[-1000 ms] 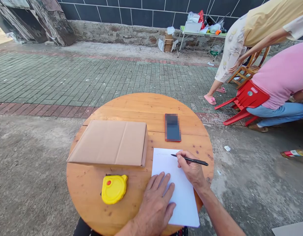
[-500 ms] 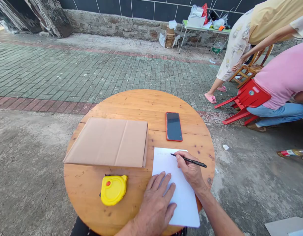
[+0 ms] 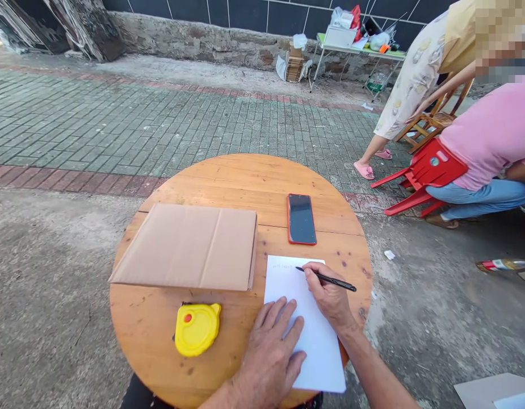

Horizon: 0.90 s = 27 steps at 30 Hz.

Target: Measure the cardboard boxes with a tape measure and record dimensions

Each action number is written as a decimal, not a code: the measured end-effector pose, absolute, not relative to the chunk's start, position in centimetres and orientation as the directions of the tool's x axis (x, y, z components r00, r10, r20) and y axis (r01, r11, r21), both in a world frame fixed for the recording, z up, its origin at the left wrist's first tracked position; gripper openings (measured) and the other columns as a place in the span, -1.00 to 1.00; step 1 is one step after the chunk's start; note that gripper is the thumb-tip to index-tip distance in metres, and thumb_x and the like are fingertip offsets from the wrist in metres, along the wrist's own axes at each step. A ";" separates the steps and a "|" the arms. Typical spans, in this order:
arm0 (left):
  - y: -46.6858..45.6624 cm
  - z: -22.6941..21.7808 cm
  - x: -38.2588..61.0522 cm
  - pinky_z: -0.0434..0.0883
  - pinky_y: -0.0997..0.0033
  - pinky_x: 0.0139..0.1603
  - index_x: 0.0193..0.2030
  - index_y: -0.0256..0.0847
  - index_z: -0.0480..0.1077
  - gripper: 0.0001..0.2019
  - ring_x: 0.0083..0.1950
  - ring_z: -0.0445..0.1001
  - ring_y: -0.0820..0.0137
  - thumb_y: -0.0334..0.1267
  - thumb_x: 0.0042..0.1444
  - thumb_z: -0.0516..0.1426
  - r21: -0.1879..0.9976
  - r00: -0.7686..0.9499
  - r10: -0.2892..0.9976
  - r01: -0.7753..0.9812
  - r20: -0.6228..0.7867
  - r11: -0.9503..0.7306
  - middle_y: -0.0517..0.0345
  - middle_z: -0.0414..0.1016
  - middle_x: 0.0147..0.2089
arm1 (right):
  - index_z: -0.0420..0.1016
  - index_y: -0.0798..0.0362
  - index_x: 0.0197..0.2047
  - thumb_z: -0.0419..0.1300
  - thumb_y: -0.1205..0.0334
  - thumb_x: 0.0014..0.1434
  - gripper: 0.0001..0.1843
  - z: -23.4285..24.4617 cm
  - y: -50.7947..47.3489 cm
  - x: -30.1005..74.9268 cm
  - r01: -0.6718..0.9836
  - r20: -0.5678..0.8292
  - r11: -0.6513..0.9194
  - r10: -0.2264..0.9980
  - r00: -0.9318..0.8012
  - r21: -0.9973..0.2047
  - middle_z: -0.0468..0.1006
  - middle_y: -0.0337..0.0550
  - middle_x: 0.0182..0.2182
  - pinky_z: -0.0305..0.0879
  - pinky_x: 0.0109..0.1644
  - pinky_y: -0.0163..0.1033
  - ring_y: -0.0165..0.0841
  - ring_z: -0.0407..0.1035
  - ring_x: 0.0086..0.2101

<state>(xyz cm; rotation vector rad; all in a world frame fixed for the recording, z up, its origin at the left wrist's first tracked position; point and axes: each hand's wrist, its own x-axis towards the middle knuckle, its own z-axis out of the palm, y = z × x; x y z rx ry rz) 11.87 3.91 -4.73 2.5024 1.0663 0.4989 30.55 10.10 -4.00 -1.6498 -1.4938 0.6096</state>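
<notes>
A: Layout?
B: Table [image 3: 245, 182] is carrying a box [image 3: 185, 244]; paper [image 3: 317, 346] is lying to its right, near corner overhanging the edge.
A: Hands?
B: Left hand [image 3: 271, 352] is resting flat on the paper, grasping nothing. Right hand [image 3: 330, 295] is pinching a pen [image 3: 336, 281], grip snug, tip by faint writing [image 3: 283, 266].
A: Risk?
B: If the left hand is easing off, paper could be skewing, spoiling the line.

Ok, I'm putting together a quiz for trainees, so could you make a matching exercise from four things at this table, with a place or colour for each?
1. pen
2. paper
3. tape measure
4. phone

A. under the left hand
B. dark screen, red edge
C. in the right hand
D. mostly yellow

Pairs: 1-C; 2-A; 3-D; 4-B
</notes>
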 end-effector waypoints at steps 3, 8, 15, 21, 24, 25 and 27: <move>3.9 -4.7 11.9 0.30 -0.05 0.24 0.18 -0.16 0.36 -0.58 0.33 0.24 0.05 -0.07 0.22 0.14 0.469 0.645 0.742 0.607 0.180 -0.641 -0.01 0.31 0.33 | 0.51 0.03 -0.30 0.10 0.14 0.27 -0.78 -3.9 10.1 30.5 0.589 0.173 0.034 0.968 0.182 -0.807 0.46 -0.27 -0.56 0.24 -0.53 -0.32 -0.41 0.31 -0.60; 4.0 -4.9 11.9 0.29 -0.05 0.24 0.19 -0.15 0.36 -0.57 0.34 0.22 0.05 -0.07 0.21 0.15 0.473 0.647 0.742 0.606 0.175 -0.640 -0.02 0.30 0.34 | 0.52 0.02 -0.30 0.09 0.14 0.27 -0.78 -3.8 10.2 30.4 0.606 0.193 0.049 0.965 0.175 -0.794 0.48 -0.26 -0.56 0.26 -0.52 -0.31 -0.40 0.32 -0.59; 4.0 -4.8 11.9 0.30 -0.04 0.24 0.19 -0.13 0.36 -0.57 0.33 0.24 0.05 -0.03 0.24 0.12 0.459 0.653 0.739 0.612 0.166 -0.643 0.01 0.30 0.34 | 0.52 0.01 -0.30 0.09 0.16 0.27 -0.79 -3.6 10.2 30.3 0.631 0.217 0.065 0.962 0.167 -0.773 0.52 -0.25 -0.53 0.29 -0.47 -0.29 -0.39 0.36 -0.57; 4.0 -4.7 11.9 0.31 -0.04 0.24 0.19 -0.15 0.36 -0.57 0.33 0.25 0.05 -0.03 0.24 0.12 0.450 0.656 0.735 0.611 0.173 -0.651 0.00 0.31 0.34 | 0.51 0.02 -0.32 0.09 0.17 0.26 -0.79 -3.6 10.2 30.3 0.621 0.213 0.068 0.963 0.162 -0.781 0.50 -0.25 -0.54 0.29 -0.47 -0.29 -0.39 0.35 -0.58; 4.0 -4.7 11.9 0.31 -0.04 0.24 0.19 -0.15 0.36 -0.56 0.33 0.24 0.05 -0.03 0.24 0.12 0.453 0.656 0.736 0.612 0.168 -0.648 0.00 0.30 0.34 | 0.50 0.02 -0.34 0.09 0.16 0.25 -0.79 -3.5 10.1 30.3 0.617 0.199 0.062 0.967 0.157 -0.785 0.49 -0.25 -0.55 0.28 -0.48 -0.30 -0.40 0.34 -0.59; 4.0 -4.7 11.9 0.31 -0.04 0.24 0.19 -0.15 0.36 -0.56 0.33 0.24 0.05 -0.03 0.24 0.12 0.455 0.656 0.736 0.612 0.167 -0.647 0.00 0.30 0.34 | 0.50 0.02 -0.34 0.10 0.16 0.25 -0.79 -3.5 10.1 30.3 0.615 0.194 0.057 0.968 0.159 -0.787 0.48 -0.26 -0.56 0.28 -0.48 -0.30 -0.40 0.34 -0.59; 4.0 -4.7 11.9 0.31 -0.04 0.24 0.19 -0.15 0.36 -0.57 0.33 0.24 0.05 -0.03 0.24 0.12 0.457 0.654 0.738 0.611 0.168 -0.646 0.00 0.30 0.34 | 0.50 0.03 -0.34 0.10 0.16 0.25 -0.79 -3.6 10.1 30.4 0.600 0.182 0.044 0.968 0.171 -0.799 0.46 -0.27 -0.58 0.27 -0.49 -0.31 -0.41 0.32 -0.60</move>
